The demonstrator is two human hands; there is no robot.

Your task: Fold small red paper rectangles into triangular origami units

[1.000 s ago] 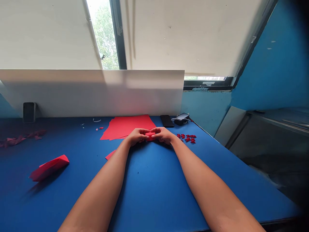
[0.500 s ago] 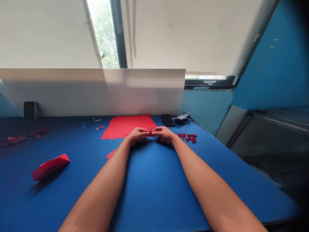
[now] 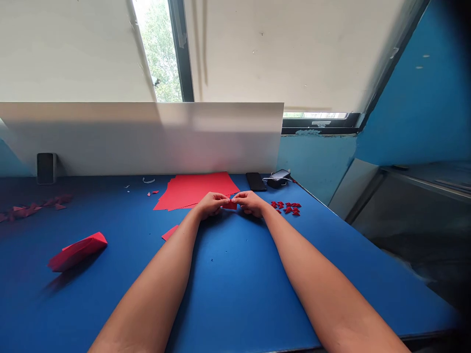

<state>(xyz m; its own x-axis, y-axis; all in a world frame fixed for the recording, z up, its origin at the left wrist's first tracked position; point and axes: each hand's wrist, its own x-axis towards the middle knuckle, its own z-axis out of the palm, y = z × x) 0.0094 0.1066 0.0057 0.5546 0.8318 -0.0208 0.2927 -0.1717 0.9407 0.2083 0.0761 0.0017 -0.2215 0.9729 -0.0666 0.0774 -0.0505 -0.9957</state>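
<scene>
Both hands hover low over the blue tabletop (image 3: 228, 264), pinching a small folded piece of red paper (image 3: 230, 206) between their fingertips. My left hand (image 3: 212, 205) holds its left side and my right hand (image 3: 250, 203) its right side, and the fingers hide most of it. Just behind my left hand lies a stack of red paper sheets (image 3: 195, 190). Several small folded red paper triangles (image 3: 287, 208) lie to the right of my right hand.
A long folded red paper piece (image 3: 77, 252) lies at the left, beyond it a row of red scraps (image 3: 33, 208). A black phone (image 3: 255, 181) and a charging device (image 3: 277, 179) sit by the white upright board (image 3: 140, 139), with a red scrap (image 3: 170, 232) near my left forearm.
The red piece now shows as a small flat fold between my fingertips, and my hands have shifted slightly on it. The view has tilted slightly.
</scene>
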